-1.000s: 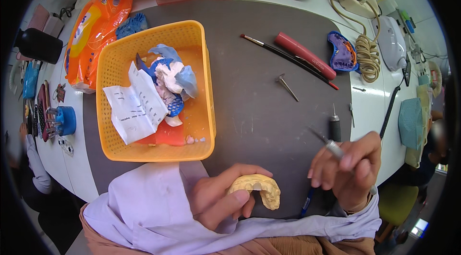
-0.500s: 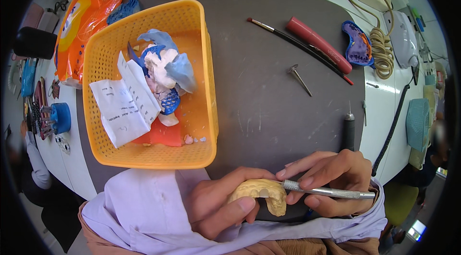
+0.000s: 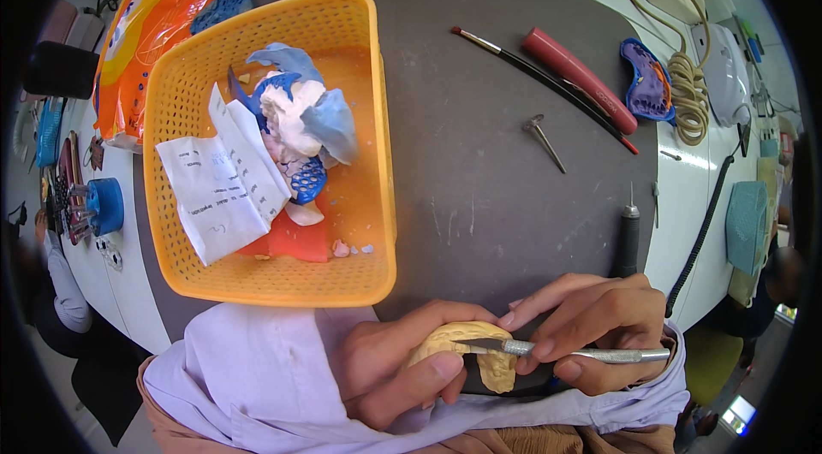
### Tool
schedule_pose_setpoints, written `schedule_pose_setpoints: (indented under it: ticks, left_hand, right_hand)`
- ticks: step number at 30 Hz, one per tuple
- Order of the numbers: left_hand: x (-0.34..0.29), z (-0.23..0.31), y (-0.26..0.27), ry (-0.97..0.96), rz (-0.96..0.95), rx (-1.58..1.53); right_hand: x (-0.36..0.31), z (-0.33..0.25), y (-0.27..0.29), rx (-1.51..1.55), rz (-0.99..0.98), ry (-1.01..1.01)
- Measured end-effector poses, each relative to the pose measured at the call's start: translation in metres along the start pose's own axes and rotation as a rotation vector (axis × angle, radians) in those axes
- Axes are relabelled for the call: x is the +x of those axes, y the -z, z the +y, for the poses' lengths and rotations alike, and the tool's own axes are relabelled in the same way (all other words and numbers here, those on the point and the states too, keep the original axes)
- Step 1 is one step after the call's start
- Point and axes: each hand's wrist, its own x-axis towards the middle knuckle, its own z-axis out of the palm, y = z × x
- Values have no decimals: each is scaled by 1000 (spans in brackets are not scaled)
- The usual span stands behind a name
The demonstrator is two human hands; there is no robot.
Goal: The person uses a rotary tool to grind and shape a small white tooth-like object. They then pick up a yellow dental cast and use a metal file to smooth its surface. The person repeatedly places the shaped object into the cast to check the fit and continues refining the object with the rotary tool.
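We look down on a dark grey mat (image 3: 479,154) spread over a white worktable (image 3: 685,172), and we take the yellow mesh basket (image 3: 377,146) on that mat as our landmark. The basket holds a folded paper slip (image 3: 218,189), lumps of white plaster with blue impression material (image 3: 300,116) and an orange-red piece (image 3: 291,240) near its front wall. To the left of the basket lies an orange plastic bag (image 3: 145,35), and lower on that side a small blue round part (image 3: 104,206). To the right of the basket, well apart from it, we see a red-handled tool (image 3: 578,77) beside a thin black brush (image 3: 539,77), then a blue impression tray (image 3: 648,90) farther right, and a small metal pin (image 3: 544,139) nearer the basket (the pin lies alone on bare mat).

Just below the basket's front right corner, our left hand (image 3: 385,368) curls around a yellowish dental cast (image 3: 467,351), thumb pressed on its lower edge. Our right hand (image 3: 591,334) pinches a slim metal knife (image 3: 565,353) between thumb and fingers, the blade tip touching the cast's top.
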Motion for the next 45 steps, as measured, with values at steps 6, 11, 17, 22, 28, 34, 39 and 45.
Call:
schedule_pose_setpoints:
  ticks: [6,11,17,22,28,34,39,45]
  left_hand:
    - [-1,0,0,15,-4,-16]
    - [-1,-1,1,5,-15,-35]
    - [0,-11,-4,-76,65,-64]
    - [0,-11,-3,-78,49,-57]
    - [-1,-2,2,-10,-44,-59]
    - [-2,0,1,4,-37,-86]
    - [0,-10,0,-86,-1,-87]
    - [0,-10,0,-75,2,-110]
  right_hand:
    - [1,1,7,-3,-118,49]
    - [1,-2,9,21,-141,-5]
    - [0,-3,9,50,-135,-56]
    - [-1,-2,8,76,-133,-76]
    - [-2,-8,-2,168,51,-239]
    - [-2,-7,-1,167,44,-229]
    - [-2,-6,-2,186,47,-227]
    - [-1,-6,-1,170,-1,-203]
